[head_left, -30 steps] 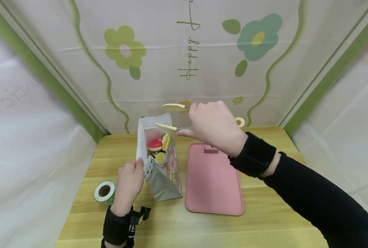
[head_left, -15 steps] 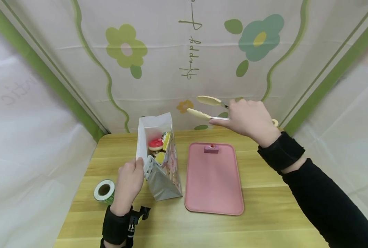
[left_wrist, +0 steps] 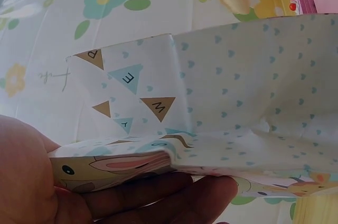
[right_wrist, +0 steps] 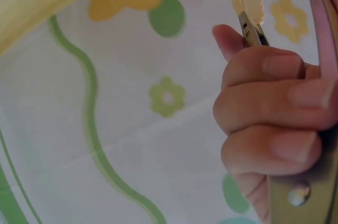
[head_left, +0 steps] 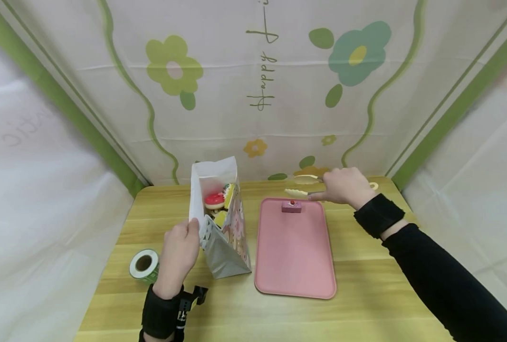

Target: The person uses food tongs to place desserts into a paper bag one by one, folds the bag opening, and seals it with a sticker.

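Note:
My left hand (head_left: 179, 251) grips the near left edge of a white paper bag (head_left: 212, 168) printed with pictures; in the left wrist view the paper (left_wrist: 237, 86) lies between thumb and fingers. Inside the bag are toy pastries, including a red-topped one (head_left: 214, 201) and a yellow piece (head_left: 220, 218). My right hand (head_left: 347, 186) holds a pair of tongs (head_left: 297, 193) with cream tips, its fingers curled round the metal arms. The tips are spread apart with nothing between them. Just below them, a small purple toy cake (head_left: 291, 207) with a red berry sits at the far end of the pink tray (head_left: 295, 256).
A roll of labels (head_left: 144, 264) stands on the wooden table (head_left: 364, 294), left of my left wrist. The bag stands upright just left of the tray. A flower-printed white cloth (head_left: 219, 95) hangs behind the table, with more cloth at both sides.
My right hand has moved from above the bag to the right, then down toward the tray's far end, carrying the open tongs. The left hand and bag have stayed in place.

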The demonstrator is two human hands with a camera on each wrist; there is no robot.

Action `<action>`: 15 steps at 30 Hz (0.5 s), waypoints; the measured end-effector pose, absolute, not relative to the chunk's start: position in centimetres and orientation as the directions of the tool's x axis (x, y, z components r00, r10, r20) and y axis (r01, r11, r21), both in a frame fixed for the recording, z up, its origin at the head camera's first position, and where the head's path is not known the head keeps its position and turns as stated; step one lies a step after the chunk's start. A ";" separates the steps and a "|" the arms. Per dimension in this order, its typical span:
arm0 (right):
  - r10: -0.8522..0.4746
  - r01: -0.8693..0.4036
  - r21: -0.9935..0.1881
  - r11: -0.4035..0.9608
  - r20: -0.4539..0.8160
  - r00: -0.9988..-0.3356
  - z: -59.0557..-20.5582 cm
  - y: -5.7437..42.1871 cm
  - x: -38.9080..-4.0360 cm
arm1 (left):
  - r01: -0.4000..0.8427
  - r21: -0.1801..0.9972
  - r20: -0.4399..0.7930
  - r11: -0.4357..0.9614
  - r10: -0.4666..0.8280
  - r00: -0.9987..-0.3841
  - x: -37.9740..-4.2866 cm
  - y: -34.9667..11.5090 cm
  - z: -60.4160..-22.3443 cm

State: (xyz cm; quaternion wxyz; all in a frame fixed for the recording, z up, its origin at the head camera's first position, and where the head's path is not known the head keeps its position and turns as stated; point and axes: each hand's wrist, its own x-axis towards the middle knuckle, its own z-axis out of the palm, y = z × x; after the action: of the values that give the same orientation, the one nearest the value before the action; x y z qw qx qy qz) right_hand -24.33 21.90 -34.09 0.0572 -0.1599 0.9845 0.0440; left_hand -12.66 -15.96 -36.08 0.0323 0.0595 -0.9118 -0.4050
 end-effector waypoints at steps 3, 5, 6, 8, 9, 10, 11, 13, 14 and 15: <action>-0.319 -0.332 0.084 0.940 -0.132 -0.938 -35.8 22.1 -24.6 | -0.085 0.743 0.007 0.664 -0.134 -0.991 -12.7 -15.9 -36.0; -0.329 -0.342 0.090 0.935 -0.132 -0.935 -36.8 22.3 -24.7 | -0.084 0.743 0.009 0.664 -0.135 -0.991 -12.7 -15.9 -36.1; -0.333 -0.346 0.090 0.934 -0.135 -0.933 -37.3 22.3 -24.8 | -0.083 0.743 0.010 0.664 -0.135 -0.991 -12.6 -16.0 -36.1; -0.339 -0.353 0.092 0.931 -0.137 -0.931 -38.2 22.5 -24.9 | -0.081 0.743 0.011 0.665 -0.133 -0.991 -12.6 -16.0 -36.1; -0.341 -0.355 0.094 0.930 -0.138 -0.930 -38.7 22.6 -25.0 | -0.080 0.743 0.011 0.664 -0.132 -0.991 -12.6 -16.0 -36.1; -0.344 -0.358 0.098 0.928 -0.137 -0.929 -39.2 22.7 -25.1 | -0.079 0.745 0.012 0.663 -0.131 -0.991 -12.6 -16.0 -36.1; -0.346 -0.360 0.100 0.927 -0.136 -0.928 -39.7 22.7 -25.2 | -0.078 0.745 0.012 0.662 -0.130 -0.991 -12.7 -16.0 -36.2; -0.350 -0.364 0.103 0.926 -0.132 -0.927 -40.6 22.8 -25.4 | -0.076 0.747 0.012 0.661 -0.128 -0.992 -12.7 -15.9 -36.2; -0.350 -0.364 0.103 0.926 -0.133 -0.927 -41.0 22.9 -25.5 | -0.075 0.748 0.011 0.660 -0.126 -0.992 -12.7 -15.9 -36.2; -0.351 -0.366 0.105 0.925 -0.135 -0.926 -41.3 22.9 -25.7 | -0.076 0.748 0.009 0.659 -0.124 -0.992 -12.7 -15.9 -36.2</action>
State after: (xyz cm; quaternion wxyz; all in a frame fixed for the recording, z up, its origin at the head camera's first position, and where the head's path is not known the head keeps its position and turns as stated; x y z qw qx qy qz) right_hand -25.66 22.86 -41.34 0.0568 -0.1831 0.9793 0.0642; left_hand -12.71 -15.91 -36.24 0.0297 0.0548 -0.9103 -0.4092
